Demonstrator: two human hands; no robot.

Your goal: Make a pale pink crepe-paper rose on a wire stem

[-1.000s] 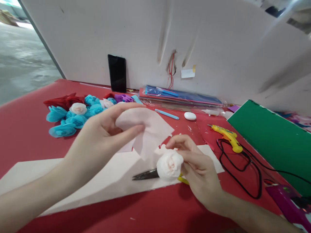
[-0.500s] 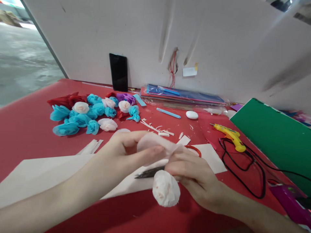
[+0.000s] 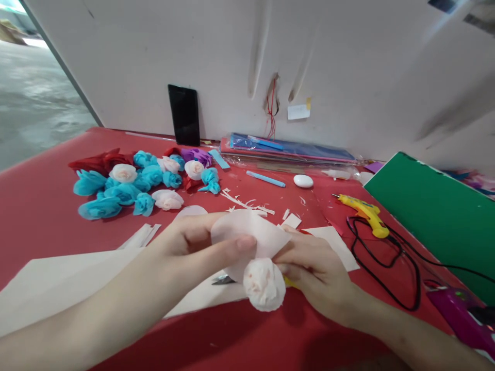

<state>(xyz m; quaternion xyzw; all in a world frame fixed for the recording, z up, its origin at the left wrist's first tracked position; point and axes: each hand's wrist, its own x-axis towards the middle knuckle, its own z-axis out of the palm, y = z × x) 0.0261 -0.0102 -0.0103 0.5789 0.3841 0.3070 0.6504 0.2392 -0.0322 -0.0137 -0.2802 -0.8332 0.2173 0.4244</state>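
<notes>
My left hand [image 3: 193, 247] pinches a round piece of thin white paper [image 3: 259, 229] between thumb and fingers. Its right edge reaches my right hand [image 3: 315, 265], which is closed around the base of a pale paper flower [image 3: 264, 286]. The flower's ruffled face points toward me, just below the paper. A small yellow bit [image 3: 289, 282] shows beside the right fingers; what it belongs to is hidden. Under the hands lies the dark tip of scissors [image 3: 222, 280] on a white sheet [image 3: 77, 278]. Most of the scissors are covered.
Blue, pale, red and purple paper flowers [image 3: 143, 178] cluster at left on the red tabletop [image 3: 46, 190]. A phone [image 3: 183, 114] leans on the wall. A yellow glue gun [image 3: 365, 214] with a black cord lies at right, near a green board [image 3: 436, 211]. Paper scraps [image 3: 247, 203] lie mid-table.
The flower has come up a little, closer to the white paper. The paper has turned to show more of its face. The view has shifted slightly.
</notes>
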